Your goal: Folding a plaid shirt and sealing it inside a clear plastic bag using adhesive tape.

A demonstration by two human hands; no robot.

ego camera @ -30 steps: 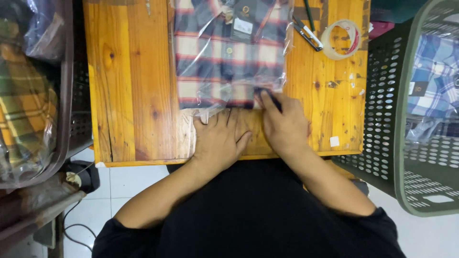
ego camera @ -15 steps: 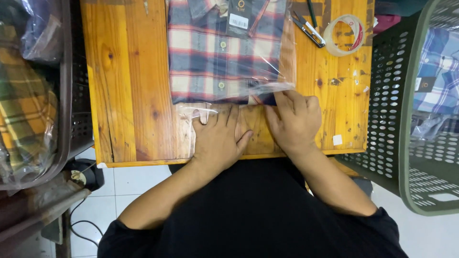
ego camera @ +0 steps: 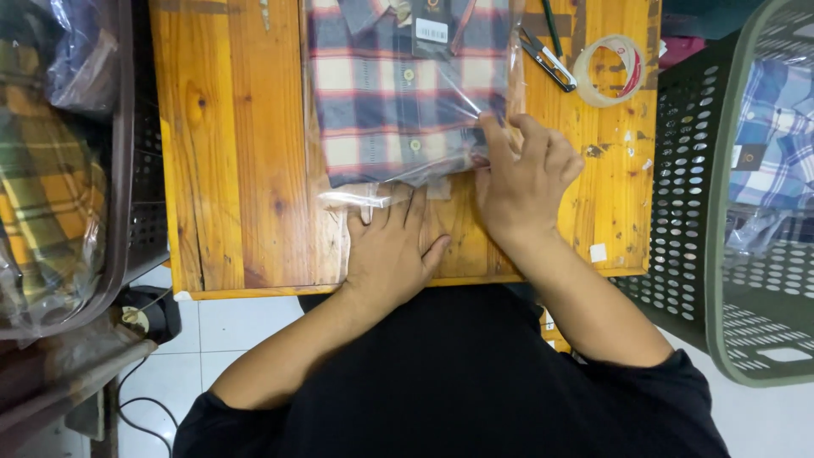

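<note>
Since the earlier frame, the right hand (ego camera: 526,182) has slid up the shirt's (ego camera: 403,93) right side. The shirt lies bagged (ego camera: 360,197) mid-table (ego camera: 237,170). The left hand (ego camera: 390,250), spread flat, pins the bag's open end; right fingers press the plastic.

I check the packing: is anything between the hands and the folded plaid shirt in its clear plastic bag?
Nothing visible. The left hand presses the bag's open end flat; the right hand touches the clear plastic bag at the folded plaid shirt corner.
</note>
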